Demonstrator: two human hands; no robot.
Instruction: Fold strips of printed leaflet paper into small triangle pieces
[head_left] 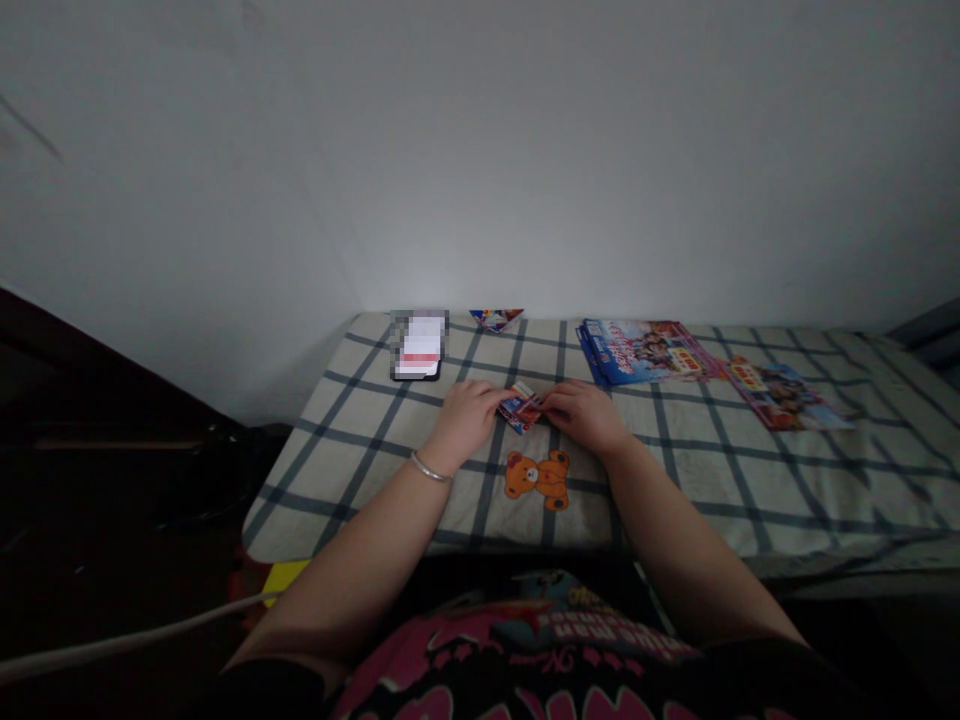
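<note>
A small folded piece of printed paper (519,408) lies between my two hands, over the checked cloth. My left hand (466,415) grips its left edge, thumb and fingers closed; a silver bangle circles that wrist. On the other side, my right hand (587,415) pinches the paper's right edge with its fingertips. The paper is blue, red and white, and looks folded into a compact diamond-like shape. Just below it, an orange teddy bear picture (538,480) shows on the cloth.
A phone with a lit screen (420,345) lies at the back left. Near the wall is a folded paper triangle (496,320). Colourful printed leaflets (645,352) are stacked to the right, with another leaflet (791,395) beyond. A pale cable (142,635) runs at the lower left.
</note>
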